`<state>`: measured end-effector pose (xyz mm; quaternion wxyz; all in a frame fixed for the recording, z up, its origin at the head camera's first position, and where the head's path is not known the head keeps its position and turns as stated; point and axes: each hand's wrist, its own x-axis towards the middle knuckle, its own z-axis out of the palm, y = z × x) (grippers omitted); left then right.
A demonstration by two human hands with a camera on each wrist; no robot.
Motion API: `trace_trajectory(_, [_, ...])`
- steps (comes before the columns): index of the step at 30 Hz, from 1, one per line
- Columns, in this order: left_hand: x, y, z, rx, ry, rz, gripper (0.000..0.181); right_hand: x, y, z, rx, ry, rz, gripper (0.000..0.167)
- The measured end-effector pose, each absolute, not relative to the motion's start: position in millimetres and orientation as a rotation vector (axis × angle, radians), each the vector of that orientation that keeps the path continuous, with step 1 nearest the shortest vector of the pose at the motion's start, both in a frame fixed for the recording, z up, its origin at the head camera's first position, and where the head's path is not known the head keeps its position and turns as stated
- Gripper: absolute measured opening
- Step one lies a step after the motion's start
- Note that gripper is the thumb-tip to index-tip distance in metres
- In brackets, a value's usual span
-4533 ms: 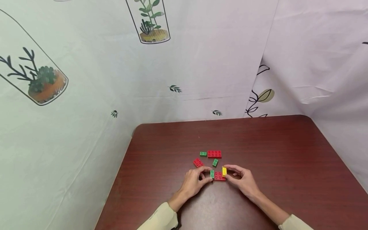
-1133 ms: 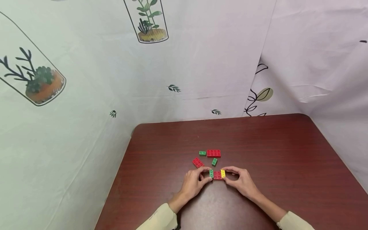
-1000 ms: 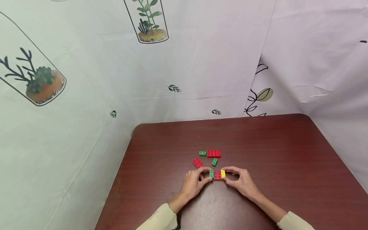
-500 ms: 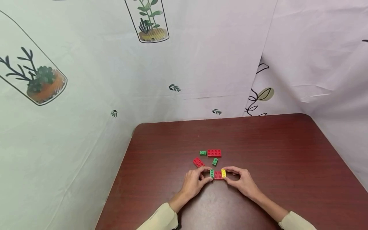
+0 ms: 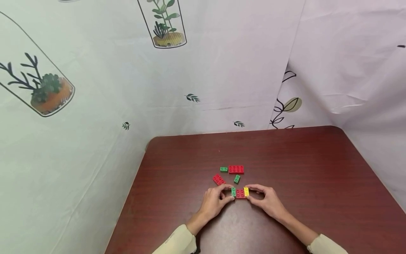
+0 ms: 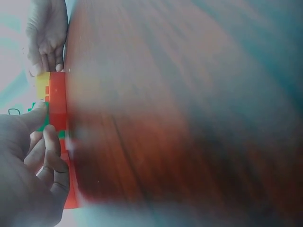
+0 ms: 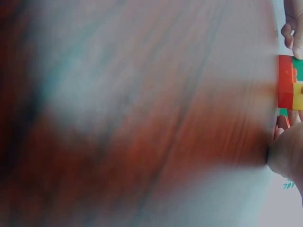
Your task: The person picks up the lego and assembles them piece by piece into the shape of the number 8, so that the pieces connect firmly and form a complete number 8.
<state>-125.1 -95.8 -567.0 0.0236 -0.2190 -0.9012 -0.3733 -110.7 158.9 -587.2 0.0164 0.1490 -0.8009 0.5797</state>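
Observation:
A red building brick [image 5: 240,194] lies on the table, carrying a green brick [image 5: 233,192] on its left end and a yellow brick [image 5: 246,191] on its right end. My left hand [image 5: 213,201] pinches the green brick between thumb and finger. From the other side, my right hand [image 5: 267,201] pinches the yellow brick the same way. In the left wrist view the green brick [image 6: 42,124] and the yellow brick [image 6: 42,85] both sit upon the red brick [image 6: 57,101]. Red studs show between the two upper bricks.
Behind the hands lie a small green brick [image 5: 237,179], another green brick [image 5: 223,169] and a long red brick [image 5: 236,169]. A tilted red brick [image 5: 218,179] lies close to the left fingers. The brown table [image 5: 285,158] meets a patterned cloth wall [image 5: 209,70].
About four seconds ago the yellow brick was tilted above the red brick's right end; now it sits flat on it. During the last second the hands have stayed in place.

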Motion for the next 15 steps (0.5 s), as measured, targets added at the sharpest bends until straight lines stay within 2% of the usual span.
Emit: trace_trajectory(15, [-129.1, -99.8, -565.6, -0.754, -2.805, -1.166, 0.035, -111.4, 162.1, -585.8, 0.451, -2.518, 1.862, 0.036])
